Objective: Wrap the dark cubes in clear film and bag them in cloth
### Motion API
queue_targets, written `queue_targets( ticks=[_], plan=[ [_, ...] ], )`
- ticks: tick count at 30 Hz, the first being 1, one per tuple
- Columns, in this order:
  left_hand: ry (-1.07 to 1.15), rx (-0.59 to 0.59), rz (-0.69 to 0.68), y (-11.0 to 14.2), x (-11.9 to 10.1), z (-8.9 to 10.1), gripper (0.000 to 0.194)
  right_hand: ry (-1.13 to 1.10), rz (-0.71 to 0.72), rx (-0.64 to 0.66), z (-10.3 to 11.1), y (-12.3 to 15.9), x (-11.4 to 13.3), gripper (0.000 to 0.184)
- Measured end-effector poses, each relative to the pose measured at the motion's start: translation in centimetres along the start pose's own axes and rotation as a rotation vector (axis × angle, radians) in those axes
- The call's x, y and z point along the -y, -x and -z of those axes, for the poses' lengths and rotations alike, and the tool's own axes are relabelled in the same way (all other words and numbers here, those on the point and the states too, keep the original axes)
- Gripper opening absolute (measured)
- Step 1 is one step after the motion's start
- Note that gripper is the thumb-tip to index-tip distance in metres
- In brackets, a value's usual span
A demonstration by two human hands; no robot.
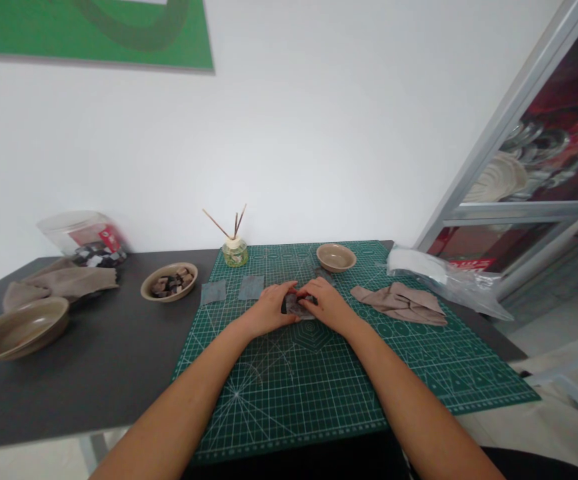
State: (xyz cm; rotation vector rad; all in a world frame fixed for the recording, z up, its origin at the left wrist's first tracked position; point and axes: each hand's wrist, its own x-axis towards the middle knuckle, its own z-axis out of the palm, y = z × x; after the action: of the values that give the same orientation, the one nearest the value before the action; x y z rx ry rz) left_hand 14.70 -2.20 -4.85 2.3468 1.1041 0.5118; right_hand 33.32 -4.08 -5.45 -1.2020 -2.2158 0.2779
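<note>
Over the middle of the green cutting mat (269, 407), my left hand (269, 310) and my right hand (333, 305) meet at a small, thin grey sheet (296, 308). Fingers of both hands are curled in and grip its sides. Something dark shows between the fingertips, too small to make out. To the left lie two similar grey square sheets, one (251, 287) near my left hand and another (213, 293) at the mat's left edge. A further grey piece (325, 275) shows partly behind my right hand.
A beige bowl (336, 258) and a reed diffuser (235, 252) stand at the back. Brown cloth (403, 303) and a plastic bag (443, 273) lie right. Leftward are a bowl of dark and brown blocks (173, 283), a larger bowl (23, 330), another cloth (63, 283) and a clear tub (86, 237).
</note>
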Motion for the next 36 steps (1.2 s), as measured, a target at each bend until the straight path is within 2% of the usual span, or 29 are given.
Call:
queue_targets(
  ticks=[7, 23, 28, 36],
  plan=[
    [-0.011, 0.007, 0.003, 0.02, 0.25, -0.13, 0.076, 0.002, 0.013, 0.018, 0.71, 0.4, -0.16, 0.018],
    [-0.004, -0.002, -0.005, 0.04, 0.41, -0.23, 0.075, 0.014, 0.041, 0.003, 0.53, 0.41, -0.19, 0.016],
    [-0.011, 0.005, 0.002, 0.07, 0.35, -0.18, 0.076, 0.03, 0.032, 0.047, 0.52, 0.37, -0.19, 0.021],
    [-0.008, 0.02, 0.001, -0.01, 0.36, -0.14, 0.077, 0.023, -0.019, 0.023, 0.83, 0.55, -0.34, 0.022]
  ],
)
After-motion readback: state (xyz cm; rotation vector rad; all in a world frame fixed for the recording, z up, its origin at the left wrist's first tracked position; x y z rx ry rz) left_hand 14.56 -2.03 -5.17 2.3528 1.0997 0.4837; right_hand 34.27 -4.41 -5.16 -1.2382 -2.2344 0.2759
